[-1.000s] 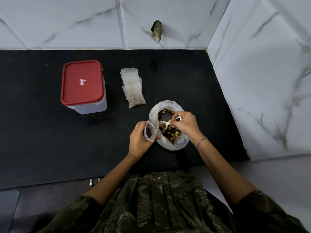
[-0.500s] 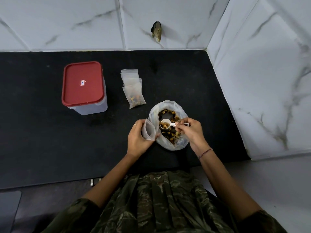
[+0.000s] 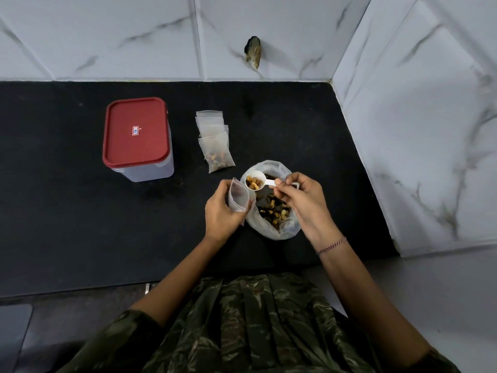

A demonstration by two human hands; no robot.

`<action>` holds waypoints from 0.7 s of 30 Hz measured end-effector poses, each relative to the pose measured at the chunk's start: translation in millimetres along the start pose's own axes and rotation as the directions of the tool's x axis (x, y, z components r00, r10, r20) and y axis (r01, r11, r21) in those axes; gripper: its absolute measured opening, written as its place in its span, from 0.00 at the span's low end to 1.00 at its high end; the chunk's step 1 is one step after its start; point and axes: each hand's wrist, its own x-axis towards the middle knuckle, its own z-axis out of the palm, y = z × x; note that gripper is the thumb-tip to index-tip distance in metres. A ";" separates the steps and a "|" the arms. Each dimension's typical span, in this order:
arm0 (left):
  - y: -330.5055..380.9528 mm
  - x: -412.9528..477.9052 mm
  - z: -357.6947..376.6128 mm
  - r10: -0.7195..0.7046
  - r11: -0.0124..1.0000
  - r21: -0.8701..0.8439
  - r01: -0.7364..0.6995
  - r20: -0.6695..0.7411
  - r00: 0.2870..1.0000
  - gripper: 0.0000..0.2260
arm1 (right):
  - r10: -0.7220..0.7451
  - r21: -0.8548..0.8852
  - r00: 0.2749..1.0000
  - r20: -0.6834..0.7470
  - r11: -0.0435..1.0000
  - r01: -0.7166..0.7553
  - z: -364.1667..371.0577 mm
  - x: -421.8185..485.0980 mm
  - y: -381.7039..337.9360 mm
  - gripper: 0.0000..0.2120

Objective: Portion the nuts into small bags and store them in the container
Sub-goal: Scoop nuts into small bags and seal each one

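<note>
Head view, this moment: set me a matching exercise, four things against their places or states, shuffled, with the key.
Things:
1 scoop
2 container
3 empty small bag
4 filled bag

States:
A lid on
B held in left hand
C lying on counter
D held in right hand, full of nuts

Pairs: 1-D, 2-A, 3-B, 4-C

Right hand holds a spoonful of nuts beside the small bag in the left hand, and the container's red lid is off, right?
No: the head view shows the red lid closed on the container. The rest stands: the right hand holds the spoon of nuts beside the small bag in the left hand.
</note>
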 end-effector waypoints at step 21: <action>6.9 5.1 -4.6 -0.049 0.996 -0.077 0.047 -0.030 0.998 0.18 | -0.650 -0.574 0.357 0.671 -0.149 0.805 19.2 -15.0 28.4 0.06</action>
